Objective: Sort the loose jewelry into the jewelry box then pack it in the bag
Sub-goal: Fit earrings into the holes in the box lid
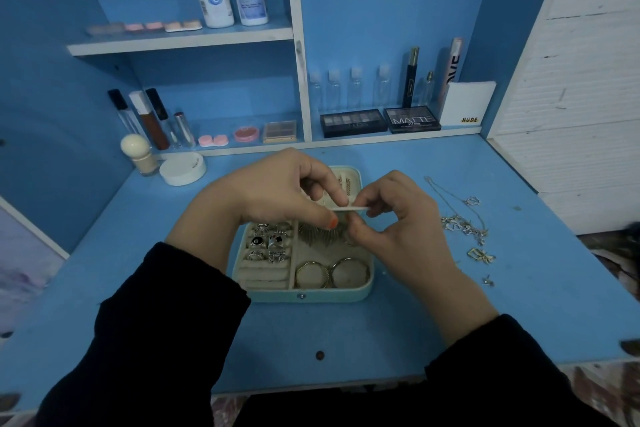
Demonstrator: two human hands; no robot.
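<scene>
Left hand [273, 191] and right hand [398, 218] each hold a white strip [349, 208] in a closed pinch grip above the box [301, 295]. Advise holding it level there.

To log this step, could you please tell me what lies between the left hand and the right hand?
In the head view, a thin white strip spans the gap, pinched by the left hand and right hand above the open jewelry box.

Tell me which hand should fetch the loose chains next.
Right. The chains lie right of the box, nearer the right hand; the left hand would have to cross it. Both pinch a white strip now.
</scene>
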